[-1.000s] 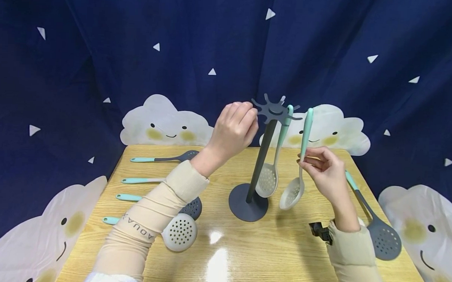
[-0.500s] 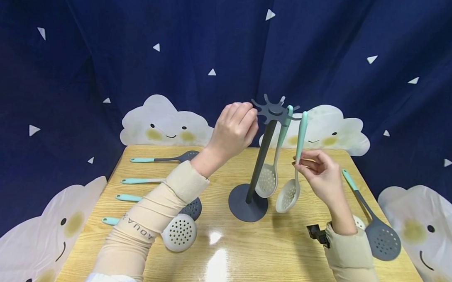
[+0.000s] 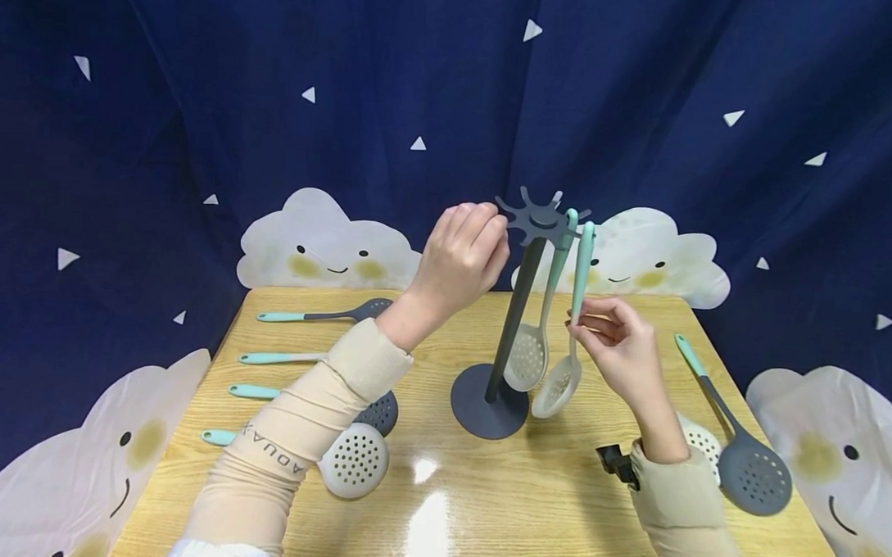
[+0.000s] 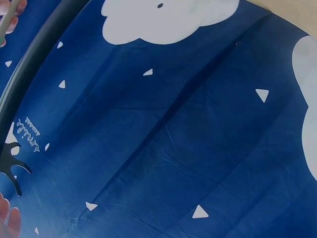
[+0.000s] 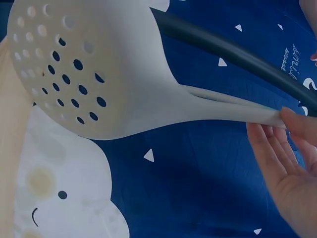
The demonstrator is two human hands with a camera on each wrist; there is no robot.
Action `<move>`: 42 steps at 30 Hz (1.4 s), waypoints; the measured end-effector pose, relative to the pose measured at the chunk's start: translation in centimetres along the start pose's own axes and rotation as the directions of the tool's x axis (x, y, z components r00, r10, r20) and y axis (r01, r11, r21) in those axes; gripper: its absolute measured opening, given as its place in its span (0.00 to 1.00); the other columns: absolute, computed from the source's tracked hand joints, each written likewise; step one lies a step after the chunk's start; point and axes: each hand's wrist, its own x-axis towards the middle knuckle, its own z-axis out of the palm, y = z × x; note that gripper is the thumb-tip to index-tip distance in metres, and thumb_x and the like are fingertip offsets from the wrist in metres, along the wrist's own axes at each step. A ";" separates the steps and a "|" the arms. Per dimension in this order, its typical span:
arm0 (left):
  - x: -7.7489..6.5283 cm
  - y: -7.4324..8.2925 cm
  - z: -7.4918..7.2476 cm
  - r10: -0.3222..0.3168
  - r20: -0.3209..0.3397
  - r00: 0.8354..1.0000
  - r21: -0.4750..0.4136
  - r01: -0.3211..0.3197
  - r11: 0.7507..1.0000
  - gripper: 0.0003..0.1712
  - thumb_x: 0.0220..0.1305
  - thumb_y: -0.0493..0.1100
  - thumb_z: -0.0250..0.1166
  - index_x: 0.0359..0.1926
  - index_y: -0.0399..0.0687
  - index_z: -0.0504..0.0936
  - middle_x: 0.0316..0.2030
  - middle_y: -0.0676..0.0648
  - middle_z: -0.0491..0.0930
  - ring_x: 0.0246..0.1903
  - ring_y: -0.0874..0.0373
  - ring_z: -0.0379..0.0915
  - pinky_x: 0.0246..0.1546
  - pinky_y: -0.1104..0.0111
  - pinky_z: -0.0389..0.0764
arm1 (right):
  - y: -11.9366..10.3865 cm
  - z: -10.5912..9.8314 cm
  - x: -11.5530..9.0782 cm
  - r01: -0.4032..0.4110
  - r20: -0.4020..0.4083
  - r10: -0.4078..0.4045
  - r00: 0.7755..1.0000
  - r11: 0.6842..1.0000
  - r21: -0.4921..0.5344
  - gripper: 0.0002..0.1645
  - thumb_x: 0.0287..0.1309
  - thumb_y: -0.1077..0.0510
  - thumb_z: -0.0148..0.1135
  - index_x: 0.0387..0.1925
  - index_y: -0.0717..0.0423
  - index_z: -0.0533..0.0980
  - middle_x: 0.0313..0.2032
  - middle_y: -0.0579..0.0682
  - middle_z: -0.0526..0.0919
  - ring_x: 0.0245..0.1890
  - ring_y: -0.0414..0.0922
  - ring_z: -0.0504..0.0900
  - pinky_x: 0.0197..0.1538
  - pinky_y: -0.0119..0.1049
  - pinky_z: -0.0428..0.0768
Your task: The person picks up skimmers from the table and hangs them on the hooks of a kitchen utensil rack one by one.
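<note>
My right hand pinches a cream skimmer with a mint handle low on that handle, keeping it upright, bowl down, above the table. The top of its handle overlaps a hook tip of the dark grey utensil stand. Another cream skimmer hangs from the stand just behind it. In the right wrist view the held skimmer's holed bowl fills the upper left, with thumb and fingers at its neck. My left hand curls its fingers at the stand's left hooks, hiding what they grip.
On the left of the wooden table, several mint-handled utensils lie in rows, including a white skimmer, partly under my left forearm. At right lie a grey skimmer and a white holed head. A blue curtain hangs behind.
My right hand has moved left with the skimmer, bringing its handle top from right of the stand to a hook's tip. The left hand stays in place.
</note>
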 end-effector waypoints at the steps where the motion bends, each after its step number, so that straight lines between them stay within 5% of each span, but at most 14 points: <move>1: 0.0 0.0 0.0 -0.001 0.000 1.000 0.001 0.001 1.000 0.04 0.54 0.31 0.55 0.31 0.35 0.74 0.33 0.40 0.75 0.32 0.48 0.70 0.37 0.62 0.73 | 0.0 0.1 0.0 0.001 -0.001 -0.001 1.000 1.000 0.004 0.18 0.42 0.82 0.59 0.40 0.74 0.72 0.37 0.39 0.78 0.36 0.34 0.81 0.38 0.26 0.78; 19: 0.0 0.1 0.1 -0.009 0.001 1.000 -0.001 0.009 1.000 0.04 0.54 0.31 0.54 0.31 0.35 0.74 0.33 0.40 0.75 0.32 0.48 0.70 0.36 0.62 0.73 | 0.4 1.5 0.0 -0.010 -0.023 0.010 1.000 0.999 -0.034 0.16 0.42 0.80 0.60 0.37 0.73 0.73 0.38 0.46 0.77 0.35 0.33 0.81 0.37 0.26 0.78; 25: -0.1 0.1 0.2 -0.009 -0.001 1.000 -0.003 0.009 1.000 0.04 0.54 0.32 0.54 0.31 0.34 0.74 0.33 0.40 0.75 0.31 0.48 0.70 0.36 0.62 0.73 | 0.5 1.7 0.0 -0.009 -0.009 0.009 1.000 0.999 -0.041 0.15 0.43 0.80 0.60 0.37 0.73 0.71 0.39 0.57 0.77 0.36 0.34 0.81 0.37 0.26 0.78; 42: 0.0 0.1 0.1 -0.013 -0.006 1.000 0.003 0.013 1.000 0.04 0.54 0.31 0.55 0.31 0.35 0.74 0.33 0.40 0.75 0.32 0.48 0.70 0.37 0.62 0.73 | 1.3 2.5 -0.3 -0.058 -0.041 0.057 0.998 0.998 -0.021 0.21 0.45 0.76 0.62 0.44 0.71 0.71 0.39 0.62 0.78 0.35 0.30 0.78 0.37 0.23 0.77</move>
